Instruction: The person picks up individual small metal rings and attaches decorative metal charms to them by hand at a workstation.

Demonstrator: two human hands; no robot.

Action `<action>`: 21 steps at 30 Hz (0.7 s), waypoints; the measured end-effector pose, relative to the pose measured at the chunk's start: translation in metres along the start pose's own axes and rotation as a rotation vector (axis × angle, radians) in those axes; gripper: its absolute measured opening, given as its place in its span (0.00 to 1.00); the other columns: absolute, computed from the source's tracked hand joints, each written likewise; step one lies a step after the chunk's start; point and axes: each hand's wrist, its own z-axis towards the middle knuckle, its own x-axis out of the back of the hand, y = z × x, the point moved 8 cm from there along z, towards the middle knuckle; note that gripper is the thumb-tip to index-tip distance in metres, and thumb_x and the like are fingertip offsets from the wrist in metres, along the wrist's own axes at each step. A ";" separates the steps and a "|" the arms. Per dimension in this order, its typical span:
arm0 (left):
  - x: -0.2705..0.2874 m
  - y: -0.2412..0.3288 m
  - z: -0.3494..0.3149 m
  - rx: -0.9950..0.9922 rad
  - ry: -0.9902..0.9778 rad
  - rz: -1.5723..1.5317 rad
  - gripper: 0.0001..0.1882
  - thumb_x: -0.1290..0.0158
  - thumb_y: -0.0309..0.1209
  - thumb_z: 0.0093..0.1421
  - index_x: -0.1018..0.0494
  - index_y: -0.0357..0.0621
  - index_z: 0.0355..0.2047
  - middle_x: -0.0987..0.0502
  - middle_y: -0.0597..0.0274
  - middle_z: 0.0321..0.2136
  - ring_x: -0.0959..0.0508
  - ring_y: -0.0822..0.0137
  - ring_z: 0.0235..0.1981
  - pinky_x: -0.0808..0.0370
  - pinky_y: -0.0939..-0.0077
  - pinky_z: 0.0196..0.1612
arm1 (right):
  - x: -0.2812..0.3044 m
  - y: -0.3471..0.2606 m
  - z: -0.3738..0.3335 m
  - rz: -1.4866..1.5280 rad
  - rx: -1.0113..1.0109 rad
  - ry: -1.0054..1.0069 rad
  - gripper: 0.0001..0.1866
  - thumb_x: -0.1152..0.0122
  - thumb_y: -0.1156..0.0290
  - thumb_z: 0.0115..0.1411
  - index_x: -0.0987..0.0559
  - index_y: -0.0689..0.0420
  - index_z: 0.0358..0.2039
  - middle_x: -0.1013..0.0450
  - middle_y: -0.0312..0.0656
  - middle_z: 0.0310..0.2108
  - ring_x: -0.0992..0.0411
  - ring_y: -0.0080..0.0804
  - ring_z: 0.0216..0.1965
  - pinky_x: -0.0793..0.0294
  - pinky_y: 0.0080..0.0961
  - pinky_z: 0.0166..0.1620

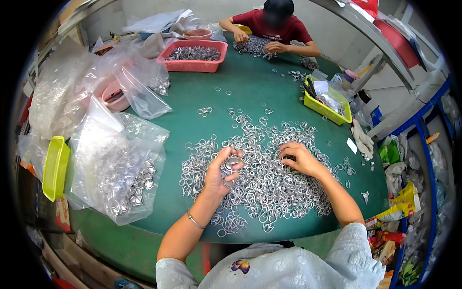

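Observation:
A broad heap of small silver metal rings (269,188) covers the near middle of the green table. My left hand (222,168) is held over the heap's left part, palm turned up and inward. Its fingers curl around several metal rings (229,166). At the right part of the heap my right hand (299,159) reaches down with bent fingers. Thumb and fingertips close on a metal ring there, partly hidden by the fingers.
Left stand a clear bag (110,168) of metal pieces and a yellow-green tray (56,168). A pink basin (192,57) of metal pieces lies farther back. At right are a yellow-green basket (327,107) and gloves (362,139). Across the table a person (274,29) handles another pile.

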 end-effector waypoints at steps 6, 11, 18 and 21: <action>0.000 -0.006 -0.001 0.026 -0.009 -0.001 0.08 0.51 0.35 0.61 0.32 0.43 0.33 0.34 0.57 0.34 0.35 0.73 0.25 0.41 0.91 0.11 | 0.020 0.022 -0.018 0.137 -0.246 -0.086 0.04 0.41 0.77 0.51 0.23 0.64 0.29 0.26 0.45 0.30 0.28 0.41 0.36 0.29 0.31 0.41; -0.004 -0.009 -0.001 0.040 -0.022 0.002 0.08 0.51 0.34 0.61 0.31 0.42 0.33 0.34 0.57 0.34 0.36 0.73 0.25 0.41 0.92 0.10 | 0.035 0.018 -0.014 0.122 -0.223 0.088 0.08 0.38 0.74 0.49 0.22 0.61 0.32 0.26 0.43 0.31 0.29 0.40 0.38 0.31 0.32 0.45; -0.001 -0.007 -0.002 0.043 -0.012 0.004 0.09 0.52 0.35 0.61 0.32 0.42 0.34 0.34 0.56 0.35 0.36 0.72 0.25 0.40 0.92 0.10 | -0.014 -0.025 -0.011 -0.114 -0.047 -0.170 0.10 0.34 0.70 0.47 0.23 0.59 0.29 0.30 0.40 0.39 0.35 0.38 0.46 0.38 0.34 0.51; -0.002 -0.010 -0.003 0.053 -0.003 0.046 0.09 0.53 0.35 0.62 0.32 0.42 0.34 0.34 0.55 0.35 0.36 0.72 0.24 0.40 0.92 0.10 | 0.009 -0.016 -0.014 0.119 -0.059 0.054 0.07 0.36 0.72 0.49 0.24 0.61 0.27 0.30 0.42 0.38 0.34 0.38 0.43 0.36 0.35 0.48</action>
